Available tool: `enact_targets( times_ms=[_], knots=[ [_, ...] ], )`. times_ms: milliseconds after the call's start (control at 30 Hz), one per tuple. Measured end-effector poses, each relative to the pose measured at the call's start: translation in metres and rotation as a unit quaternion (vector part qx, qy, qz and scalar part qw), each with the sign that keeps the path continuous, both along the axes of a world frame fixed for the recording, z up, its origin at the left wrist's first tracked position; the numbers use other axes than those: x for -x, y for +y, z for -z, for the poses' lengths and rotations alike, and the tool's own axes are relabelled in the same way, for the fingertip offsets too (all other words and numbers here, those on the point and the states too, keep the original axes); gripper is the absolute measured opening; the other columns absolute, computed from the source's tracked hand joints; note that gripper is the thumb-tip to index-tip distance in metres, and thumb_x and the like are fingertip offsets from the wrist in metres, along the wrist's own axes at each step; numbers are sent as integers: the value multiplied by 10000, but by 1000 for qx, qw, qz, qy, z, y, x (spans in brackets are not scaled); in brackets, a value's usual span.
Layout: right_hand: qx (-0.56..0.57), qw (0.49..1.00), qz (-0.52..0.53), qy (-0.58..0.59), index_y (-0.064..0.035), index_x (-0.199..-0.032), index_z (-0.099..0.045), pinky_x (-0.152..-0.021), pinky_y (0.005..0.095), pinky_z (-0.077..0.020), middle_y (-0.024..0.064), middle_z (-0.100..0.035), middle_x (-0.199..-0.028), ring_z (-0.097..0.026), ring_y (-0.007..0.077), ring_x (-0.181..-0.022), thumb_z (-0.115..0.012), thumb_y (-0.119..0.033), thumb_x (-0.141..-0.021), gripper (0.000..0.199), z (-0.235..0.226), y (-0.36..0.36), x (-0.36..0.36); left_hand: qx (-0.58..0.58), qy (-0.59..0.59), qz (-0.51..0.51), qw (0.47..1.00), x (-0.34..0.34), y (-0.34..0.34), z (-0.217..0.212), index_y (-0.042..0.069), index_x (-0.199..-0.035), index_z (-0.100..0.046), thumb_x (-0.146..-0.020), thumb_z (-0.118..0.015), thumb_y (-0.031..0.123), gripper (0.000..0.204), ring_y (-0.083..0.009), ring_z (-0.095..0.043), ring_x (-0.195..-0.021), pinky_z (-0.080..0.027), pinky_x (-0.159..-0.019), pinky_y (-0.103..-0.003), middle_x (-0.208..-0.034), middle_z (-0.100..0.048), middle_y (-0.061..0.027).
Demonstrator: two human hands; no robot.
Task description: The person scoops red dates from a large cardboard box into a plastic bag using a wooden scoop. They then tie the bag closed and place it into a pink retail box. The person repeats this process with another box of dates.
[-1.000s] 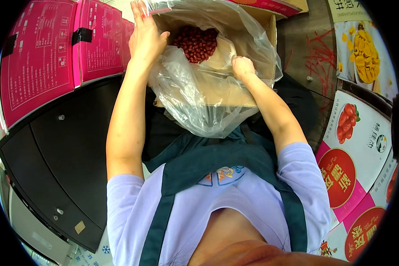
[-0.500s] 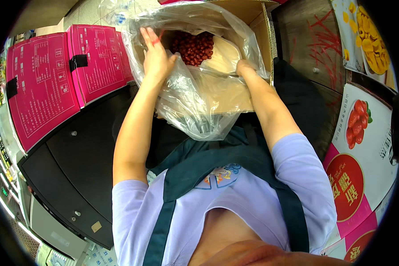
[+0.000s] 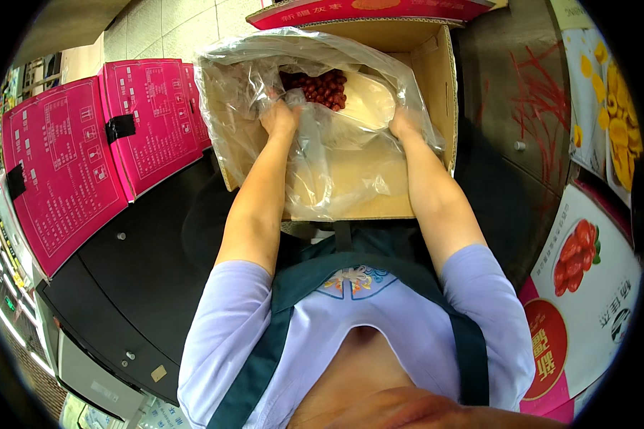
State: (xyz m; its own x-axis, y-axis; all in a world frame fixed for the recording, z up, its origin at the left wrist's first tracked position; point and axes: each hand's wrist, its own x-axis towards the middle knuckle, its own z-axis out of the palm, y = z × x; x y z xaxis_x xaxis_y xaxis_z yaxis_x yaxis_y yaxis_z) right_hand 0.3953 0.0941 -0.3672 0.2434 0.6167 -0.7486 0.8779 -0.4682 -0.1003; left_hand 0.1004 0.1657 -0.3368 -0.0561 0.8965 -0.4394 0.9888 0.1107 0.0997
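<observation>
Both hands sat inside the clear plastic bag point(image 3: 336, 164) lining the open cardboard box point(image 3: 436, 93) – left hand point(image 3: 280, 118) and right hand point(image 3: 404, 125), fingers veiled by film, grip unclear. Red fruit point(image 3: 322, 86) lay at the bag's far end; pink cartons point(image 3: 86, 157) stood to the left w/ black tape strips.

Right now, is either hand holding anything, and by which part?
Both hands, left hand and right hand, grip the clear plastic bag lining the cardboard box, each bunching the film on its own side near the bag's mouth.

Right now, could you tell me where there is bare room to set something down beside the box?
The black counter, between the pink cartons and the cardboard box, is bare. The box itself is crowded: the clear plastic bag, red fruits, left hand and right hand fill it.
</observation>
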Motion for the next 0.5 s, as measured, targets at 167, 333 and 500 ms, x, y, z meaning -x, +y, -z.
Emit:
enact_targets(
  times_ms=[167,333,500],
  knots=[
    [-36,999,5,-6,-54,-1179,-618,-942,447,-463,213,-610,-1198,-584,351,-1122,-544,-204,-857,363,13,-2,5,-270,-137,-92,949,26,-2,41,-59,-1041,-583,-775,-553,122,322,-425,-602,-944,-472,-835,-469,-1016,-623,-290],
    [-28,998,31,41,-35,-1122,-653,-946,439,-454,208,-629,-1168,-587,350,-1120,-567,-215,-846,341,34,-4,2,-96,-314,-379,865,4,9,1,-53,-1139,-581,-673,-491,-86,476,-303,-620,-829,-479,-695,-351,-1100,-631,-226],
    [-50,997,56,32,-19,-1087,-671,-952,427,-452,203,-626,-1183,-590,350,-1118,-574,-212,-830,336,40,-6,4,30,-624,-449,639,-47,-20,-171,-43,-1293,-503,-648,-410,-162,662,-135,-549,-799,-409,-641,-202,-1316,-560,-154]
  ],
)
